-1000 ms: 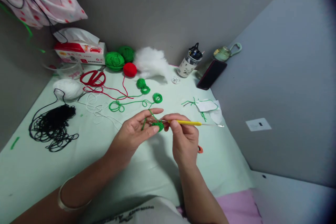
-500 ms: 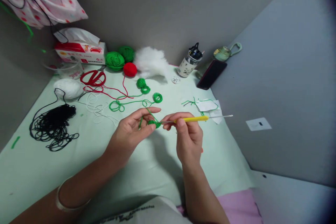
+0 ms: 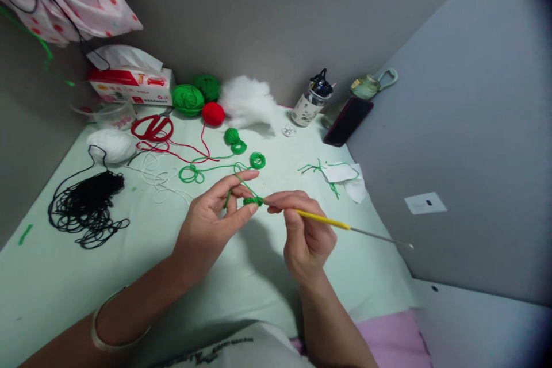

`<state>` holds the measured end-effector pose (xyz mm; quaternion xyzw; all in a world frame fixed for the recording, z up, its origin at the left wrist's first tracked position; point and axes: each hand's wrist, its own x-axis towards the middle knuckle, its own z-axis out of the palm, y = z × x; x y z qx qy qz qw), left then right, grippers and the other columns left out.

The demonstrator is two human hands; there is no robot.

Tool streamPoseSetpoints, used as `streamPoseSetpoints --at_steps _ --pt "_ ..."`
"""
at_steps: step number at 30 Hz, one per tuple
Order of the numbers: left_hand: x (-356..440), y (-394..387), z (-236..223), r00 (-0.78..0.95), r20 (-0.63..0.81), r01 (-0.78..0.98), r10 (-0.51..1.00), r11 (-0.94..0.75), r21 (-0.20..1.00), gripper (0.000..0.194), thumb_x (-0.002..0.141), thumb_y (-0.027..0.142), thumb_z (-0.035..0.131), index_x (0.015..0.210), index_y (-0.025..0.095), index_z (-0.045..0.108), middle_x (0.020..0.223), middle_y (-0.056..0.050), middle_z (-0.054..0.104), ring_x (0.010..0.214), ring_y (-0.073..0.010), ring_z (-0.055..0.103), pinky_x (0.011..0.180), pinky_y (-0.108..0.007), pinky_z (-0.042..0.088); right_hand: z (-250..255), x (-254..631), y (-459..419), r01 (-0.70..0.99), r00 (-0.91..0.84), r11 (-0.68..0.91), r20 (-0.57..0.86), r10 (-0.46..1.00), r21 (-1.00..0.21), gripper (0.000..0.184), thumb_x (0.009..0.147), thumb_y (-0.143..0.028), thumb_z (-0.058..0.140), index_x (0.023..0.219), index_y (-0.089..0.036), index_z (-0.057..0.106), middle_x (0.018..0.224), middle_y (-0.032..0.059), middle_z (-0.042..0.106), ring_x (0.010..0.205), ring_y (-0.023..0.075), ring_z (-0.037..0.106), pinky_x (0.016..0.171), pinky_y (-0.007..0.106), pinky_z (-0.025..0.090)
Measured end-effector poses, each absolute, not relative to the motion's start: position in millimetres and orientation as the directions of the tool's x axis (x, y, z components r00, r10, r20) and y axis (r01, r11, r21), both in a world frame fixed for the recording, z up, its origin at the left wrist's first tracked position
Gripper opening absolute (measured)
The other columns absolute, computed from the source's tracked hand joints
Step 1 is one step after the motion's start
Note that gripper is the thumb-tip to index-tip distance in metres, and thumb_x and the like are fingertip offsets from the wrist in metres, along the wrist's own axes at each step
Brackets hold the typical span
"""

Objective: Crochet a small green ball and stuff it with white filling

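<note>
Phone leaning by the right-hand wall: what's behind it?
A green bottle stands behind the phone. Its top rises above the phone, and a little of its body shows at the left. The rest is covered, so I can't tell whether anything else is there.

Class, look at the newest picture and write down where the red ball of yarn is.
In the head view, the red ball sits left of centre, between the green balls and the white fluff.
</note>
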<state>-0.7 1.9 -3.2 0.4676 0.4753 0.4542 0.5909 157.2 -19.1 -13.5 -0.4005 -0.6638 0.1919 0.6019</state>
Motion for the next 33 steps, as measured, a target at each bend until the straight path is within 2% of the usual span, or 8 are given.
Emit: streamPoseSetpoints --at_steps 6,14,21,23,25,28,30,33 --pt "-2.1 3.3 -2.9 0.11 -0.117 -0.01 0.987 0.119 0.993 0.036 0.083 0.025 0.078 0.117 0.033 0.075 0.088 0.004 0.061 0.065 -0.0078 0.041 0.066 -0.02 0.038 -14.6 158.3 -18.2 0.269 0.048 0.595 0.628 0.777 -0.757 0.025 0.098 -0.007 0.05 0.107 -0.022 0.068 0.095 0.0059 0.073 0.088 0.0201 0.07 0.074 0.038 0.058" --pt "0.4 3.0 -6.5 0.111 -0.127 -0.083 0.986 0.137 0.987 0.033 0.083 0.025 0.079 0.115 0.031 0.076 0.088 0.004 0.063 0.066 -0.008 0.041 0.068 -0.021 0.038 -15.3 157.8 -17.2 0.347 -0.007 0.647 0.688 0.726 -0.679 0.026 0.097 -0.005 0.05 0.109 -0.021 0.066 0.092 0.0059 0.072 0.088 0.0195 0.07 0.073 0.037 0.058" --pt "3.0 2.8 -3.3 0.329 -0.267 -0.429 0.906 0.396 0.812 0.055 0.079 0.028 0.084 0.131 0.023 0.067 0.076 0.003 0.062 0.069 -0.0089 0.053 0.067 -0.02 0.042 -21.7 152.3 -23.6 0.722 -0.194 0.621 0.772 0.606 -0.306 0.033 0.093 -0.006 0.06 0.12 -0.024 0.07 0.106 0.0095 0.068 0.097 0.0209 0.068 0.075 0.034 0.059" --pt "1.3 5.1 -1.5 0.433 -0.325 -0.492 0.841 0.522 0.697 0.053 0.08 0.025 0.083 0.13 0.02 0.068 0.075 0.003 0.063 0.067 -0.0079 0.054 0.069 -0.019 0.045 -21.2 152.8 -24.0 0.667 -0.14 0.633 0.768 0.624 -0.393 0.035 0.093 -0.006 0.061 0.121 -0.025 0.07 0.107 0.0091 0.069 0.097 0.0212 0.069 0.076 0.035 0.059" --pt "-1.8 8.6 0.6 0.471 -0.364 -0.515 0.804 0.585 0.627 0.047 0.081 0.021 0.082 0.126 0.018 0.07 0.071 0.004 0.061 0.065 -0.0067 0.053 0.073 -0.019 0.047 -18.2 154.2 -22.7 0.53 0.001 0.622 0.733 0.68 -0.576 0.031 0.095 -0.008 0.058 0.116 -0.025 0.072 0.099 0.0075 0.071 0.092 0.0209 0.069 0.074 0.036 0.058" --pt "-6.2 12.7 3.7 0.414 -0.359 -0.524 0.836 0.542 0.657 0.041 0.08 0.016 0.081 0.12 0.018 0.074 0.068 0.005 0.059 0.064 -0.0061 0.052 0.071 -0.017 0.046 -12.7 155.3 -18.2 0.194 0.212 0.533 0.566 0.797 -0.824 0.023 0.099 -0.014 0.054 0.102 -0.025 0.075 0.085 0.004 0.07 0.074 0.0174 0.066 0.065 0.034 0.055" --pt "-7.0 12.5 4.6 0.379 -0.333 -0.504 0.863 0.495 0.708 0.041 0.078 0.017 0.083 0.118 0.02 0.076 0.075 0.004 0.062 0.069 -0.007 0.055 0.071 -0.017 0.045 -10.8 154.4 -15.1 0.003 0.227 0.461 0.449 0.864 -0.888 0.02 0.1 -0.019 0.055 0.097 -0.024 0.075 0.085 0.0032 0.069 0.069 0.0151 0.063 0.061 0.032 0.053" --pt "-4.1 8.6 2.8 0.388 -0.283 -0.458 0.877 0.45 0.767 0.04 0.08 0.023 0.083 0.119 0.024 0.075 0.089 0.001 0.069 0.083 -0.0111 0.061 0.079 -0.021 0.046 -11.4 151.9 -13.0 -0.021 0.177 0.422 0.412 0.894 -0.906 0.017 0.098 -0.022 0.06 0.097 -0.023 0.076 0.089 0.0046 0.072 0.074 0.0157 0.064 0.064 0.032 0.054"
